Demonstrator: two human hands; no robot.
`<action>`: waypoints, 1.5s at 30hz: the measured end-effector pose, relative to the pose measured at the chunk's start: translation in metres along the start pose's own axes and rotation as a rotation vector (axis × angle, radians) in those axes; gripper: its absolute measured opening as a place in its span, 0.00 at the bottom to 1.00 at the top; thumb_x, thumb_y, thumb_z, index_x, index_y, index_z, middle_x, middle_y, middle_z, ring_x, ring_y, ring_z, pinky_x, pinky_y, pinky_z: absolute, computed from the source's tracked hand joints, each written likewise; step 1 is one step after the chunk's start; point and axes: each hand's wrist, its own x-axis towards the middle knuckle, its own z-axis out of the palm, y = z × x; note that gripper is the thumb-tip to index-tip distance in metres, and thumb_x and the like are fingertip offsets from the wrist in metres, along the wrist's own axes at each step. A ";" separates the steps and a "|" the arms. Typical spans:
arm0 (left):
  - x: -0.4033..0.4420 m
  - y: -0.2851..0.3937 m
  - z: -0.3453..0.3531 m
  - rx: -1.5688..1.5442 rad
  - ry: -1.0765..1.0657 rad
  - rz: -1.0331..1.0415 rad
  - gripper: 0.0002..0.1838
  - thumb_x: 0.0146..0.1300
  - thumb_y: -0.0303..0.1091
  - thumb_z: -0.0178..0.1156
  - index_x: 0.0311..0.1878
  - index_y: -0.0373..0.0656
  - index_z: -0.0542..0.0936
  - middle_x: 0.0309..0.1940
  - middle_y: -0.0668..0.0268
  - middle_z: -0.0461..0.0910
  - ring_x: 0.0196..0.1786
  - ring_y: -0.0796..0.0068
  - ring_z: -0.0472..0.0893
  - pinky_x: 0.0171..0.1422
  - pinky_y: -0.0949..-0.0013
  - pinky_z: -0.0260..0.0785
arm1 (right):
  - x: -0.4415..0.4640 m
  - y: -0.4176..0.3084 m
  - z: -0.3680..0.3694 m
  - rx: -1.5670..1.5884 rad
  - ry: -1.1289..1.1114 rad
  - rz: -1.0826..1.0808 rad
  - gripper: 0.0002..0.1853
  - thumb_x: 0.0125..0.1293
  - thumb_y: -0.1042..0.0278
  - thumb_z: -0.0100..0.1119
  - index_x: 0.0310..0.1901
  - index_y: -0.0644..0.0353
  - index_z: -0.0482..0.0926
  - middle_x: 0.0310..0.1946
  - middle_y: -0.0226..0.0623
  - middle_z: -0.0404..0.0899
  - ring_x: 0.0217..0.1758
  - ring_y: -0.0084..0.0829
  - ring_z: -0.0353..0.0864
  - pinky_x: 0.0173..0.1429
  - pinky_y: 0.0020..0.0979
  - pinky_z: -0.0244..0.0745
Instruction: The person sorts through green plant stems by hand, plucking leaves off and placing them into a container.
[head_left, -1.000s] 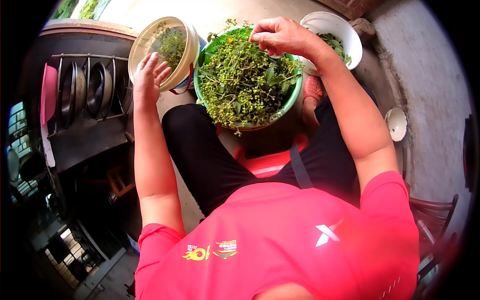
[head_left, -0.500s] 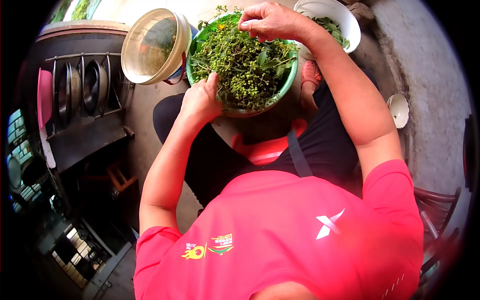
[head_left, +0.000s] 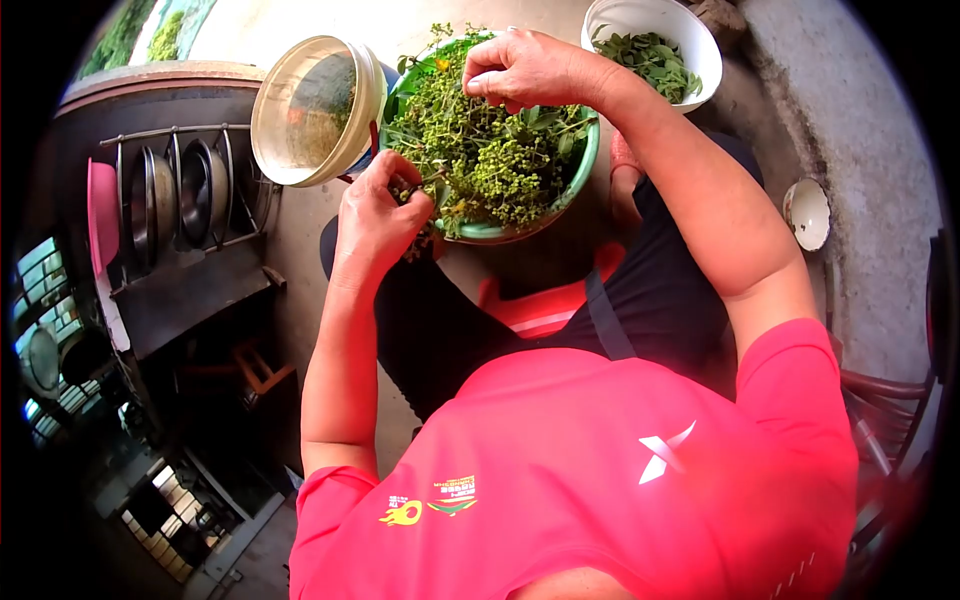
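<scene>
A green basin (head_left: 590, 165) heaped with sprigs of small green berries (head_left: 510, 175) and some leaves stands in front of my knees. At its near left rim, my left hand (head_left: 380, 215) is closed on a berry sprig (head_left: 418, 245), part of which shows beneath the fingers. Over the far right part of the heap, my right hand (head_left: 525, 70) has its fingers pinched together, and what lies between them is hidden.
A white bucket (head_left: 270, 120) leans open toward me, left of the basin. Green leaves (head_left: 655, 65) lie in a white tub (head_left: 705, 40) at the back right. Pans (head_left: 200, 190) and a pink basin (head_left: 102, 215) stand in a rack at left; a small bowl (head_left: 808, 215) is at right.
My left hand has shifted from the heap's front to the left rim, and a sprig now shows under it. The right hand stays pinched above the heap. The whole view has moved slightly.
</scene>
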 end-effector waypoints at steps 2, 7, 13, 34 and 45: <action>0.005 -0.002 -0.002 -0.019 0.025 0.034 0.09 0.47 0.30 0.59 0.33 0.40 0.75 0.26 0.61 0.77 0.31 0.66 0.78 0.41 0.68 0.70 | 0.002 0.001 0.001 -0.003 -0.011 0.008 0.11 0.63 0.61 0.55 0.39 0.60 0.79 0.24 0.31 0.78 0.24 0.19 0.75 0.30 0.24 0.73; 0.017 -0.011 -0.001 -0.093 0.064 0.071 0.08 0.46 0.29 0.60 0.31 0.40 0.76 0.26 0.63 0.76 0.32 0.71 0.76 0.42 0.70 0.70 | -0.003 -0.005 0.014 -0.011 -0.151 -0.043 0.11 0.62 0.62 0.57 0.40 0.61 0.79 0.28 0.32 0.80 0.28 0.23 0.79 0.34 0.27 0.75; 0.028 -0.019 -0.001 -0.046 0.045 -0.005 0.08 0.46 0.31 0.60 0.31 0.41 0.77 0.27 0.64 0.77 0.34 0.71 0.77 0.45 0.70 0.70 | -0.020 0.003 0.080 -0.136 -0.797 0.051 0.22 0.61 0.61 0.57 0.58 0.51 0.73 0.40 0.38 0.82 0.35 0.30 0.83 0.42 0.33 0.77; 0.016 -0.023 -0.017 -0.245 0.220 0.060 0.06 0.49 0.24 0.59 0.33 0.40 0.75 0.26 0.72 0.73 0.32 0.84 0.72 0.42 0.78 0.67 | 0.010 0.042 0.038 -0.068 -0.534 0.386 0.15 0.66 0.59 0.51 0.52 0.50 0.77 0.39 0.33 0.83 0.39 0.35 0.81 0.41 0.39 0.80; 0.034 -0.025 -0.033 -0.682 0.148 -0.007 0.09 0.57 0.23 0.61 0.40 0.45 0.74 0.31 0.74 0.72 0.29 0.90 0.68 0.31 0.84 0.59 | 0.006 0.021 0.041 -0.138 -0.702 0.381 0.15 0.66 0.60 0.53 0.51 0.54 0.76 0.39 0.39 0.82 0.36 0.35 0.83 0.40 0.36 0.81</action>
